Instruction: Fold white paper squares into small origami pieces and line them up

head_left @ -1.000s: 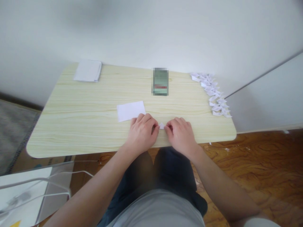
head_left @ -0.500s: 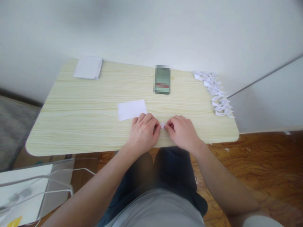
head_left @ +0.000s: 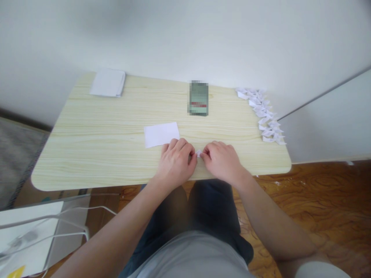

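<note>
Near the table's front edge, a small folded piece of white paper (head_left: 199, 153) shows between my two hands. My left hand (head_left: 177, 160) pinches its left side between thumb and fingers. On the other side, my right hand (head_left: 220, 160) pinches the paper's right edge. Most of the folded paper is hidden by my fingers, so its full shape cannot be made out. Just beyond my left hand lies a flat white paper sheet (head_left: 161, 134), its near corner partly behind my knuckles.
Several folded white paper shapes (head_left: 262, 112) line the right end of the wooden table (head_left: 87, 146). A white paper stack (head_left: 107, 82) sits at the back left; a blurred green rectangular item (head_left: 198, 98) lies at the back middle. White cables (head_left: 72, 233) hang low at left.
Almost nothing differs. Both hands keep their pinch on the folded paper, and the right hand has shifted very slightly left.
</note>
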`<state>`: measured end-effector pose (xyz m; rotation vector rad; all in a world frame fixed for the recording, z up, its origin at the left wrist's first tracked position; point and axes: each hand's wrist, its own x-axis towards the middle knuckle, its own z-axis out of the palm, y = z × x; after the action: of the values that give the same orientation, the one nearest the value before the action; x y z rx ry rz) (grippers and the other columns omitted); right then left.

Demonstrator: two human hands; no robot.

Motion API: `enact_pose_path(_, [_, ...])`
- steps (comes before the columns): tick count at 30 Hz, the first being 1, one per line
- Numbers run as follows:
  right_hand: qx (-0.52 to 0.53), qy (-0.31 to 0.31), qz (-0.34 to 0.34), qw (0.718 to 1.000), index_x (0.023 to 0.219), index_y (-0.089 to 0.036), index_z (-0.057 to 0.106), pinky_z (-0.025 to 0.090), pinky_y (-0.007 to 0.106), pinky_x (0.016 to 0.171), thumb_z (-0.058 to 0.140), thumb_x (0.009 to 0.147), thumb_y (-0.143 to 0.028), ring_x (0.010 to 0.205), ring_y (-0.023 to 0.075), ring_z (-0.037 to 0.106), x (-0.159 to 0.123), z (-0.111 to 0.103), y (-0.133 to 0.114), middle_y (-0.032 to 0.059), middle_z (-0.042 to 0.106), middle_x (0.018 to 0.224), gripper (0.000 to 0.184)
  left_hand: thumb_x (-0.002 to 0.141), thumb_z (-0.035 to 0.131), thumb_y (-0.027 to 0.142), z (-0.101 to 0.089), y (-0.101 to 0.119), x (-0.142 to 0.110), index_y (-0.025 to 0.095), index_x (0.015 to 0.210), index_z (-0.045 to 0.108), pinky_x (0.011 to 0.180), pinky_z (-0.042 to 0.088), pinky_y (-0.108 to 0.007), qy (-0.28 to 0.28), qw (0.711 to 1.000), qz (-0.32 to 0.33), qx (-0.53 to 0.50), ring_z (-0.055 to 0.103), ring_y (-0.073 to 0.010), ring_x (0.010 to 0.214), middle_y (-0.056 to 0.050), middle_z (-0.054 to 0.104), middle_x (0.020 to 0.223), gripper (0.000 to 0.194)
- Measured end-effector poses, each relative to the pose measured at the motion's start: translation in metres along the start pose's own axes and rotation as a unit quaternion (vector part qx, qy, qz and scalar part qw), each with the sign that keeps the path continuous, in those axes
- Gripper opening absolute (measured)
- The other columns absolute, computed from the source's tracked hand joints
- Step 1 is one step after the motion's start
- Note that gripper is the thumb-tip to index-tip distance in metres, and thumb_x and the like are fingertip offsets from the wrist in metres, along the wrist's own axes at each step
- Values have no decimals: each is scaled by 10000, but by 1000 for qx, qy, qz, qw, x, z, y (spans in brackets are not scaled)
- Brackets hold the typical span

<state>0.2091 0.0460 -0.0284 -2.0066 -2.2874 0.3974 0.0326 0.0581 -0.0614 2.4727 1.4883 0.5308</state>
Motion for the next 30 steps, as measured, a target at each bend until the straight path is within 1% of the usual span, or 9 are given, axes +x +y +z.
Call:
enact_pose_path(4, [0,-10,3,1000,834,-209,683,417,417,794,551,1000,-360,972,297,680,3,-1,1,99,760,984,260,973,601,304,0,-2,-1,242,935,638,866,405,-443,1,1000,-9,-26,560,-292,1042,-56,670,1047,81])
enact_pose_path(7, [12,-4,5,1000,832,-216,685,412,411,778,571,987,-359,956,291,682,3,-1,3,85,762,971,240,964,609,256,-1,-4,-1,251,972,651,871,407,-441,0,999,-11,-49,564,-284,1048,-40,686,1053,44])
enact_pose_path(9, [19,1,6,1000,834,-221,685,405,403,764,588,978,-358,947,285,681,3,0,4,73,761,961,221,965,601,235,-2,-5,0,264,1014,671,872,406,-442,-1,998,-10,-59,565,-282,1045,-35,693,1044,90])
enact_pose_path(12, [41,13,9,999,812,-227,678,388,388,741,624,959,-354,911,270,673,2,1,6,59,760,932,201,984,577,235,-3,-5,0,318,1076,717,872,406,-444,-2,998,2,-67,560,-277,1042,-21,696,1051,187])
enact_pose_path(14, [59,22,10,998,790,-229,667,382,377,742,647,950,-352,887,255,663,0,3,8,48,754,902,203,996,568,251,-3,-5,0,344,1069,747,869,409,-442,0,998,7,-70,557,-275,1042,-19,695,1055,214])
enact_pose_path(16, [83,33,7,996,782,-230,657,388,366,762,663,948,-352,876,237,651,-2,6,11,37,743,877,206,997,574,269,-2,-5,-1,339,1039,766,874,411,-445,6,998,4,-69,555,-277,1044,-29,693,1053,209])
enact_pose_path(21, [154,73,0,985,946,-238,687,401,348,829,664,948,-260,899,216,633,-12,13,18,13,724,862,31,980,601,271,-2,-4,-3,309,994,765,879,409,-458,13,998,-3,-58,555,-281,1049,-36,696,1060,169])
enact_pose_path(27, [131,99,-12,986,962,-246,692,378,363,851,634,961,-225,932,230,620,-19,17,13,15,723,896,61,980,597,269,-2,-4,-2,298,986,768,899,413,-459,15,997,-8,-69,557,-286,1062,-46,703,1068,174])
enact_pose_path(30, [109,115,0,987,958,-240,685,366,370,853,636,977,-293,947,241,610,-22,19,7,26,717,903,75,985,580,260,-3,-5,-1,299,985,774,897,414,-460,9,997,-8,-76,563,-286,1057,-50,709,1062,197])
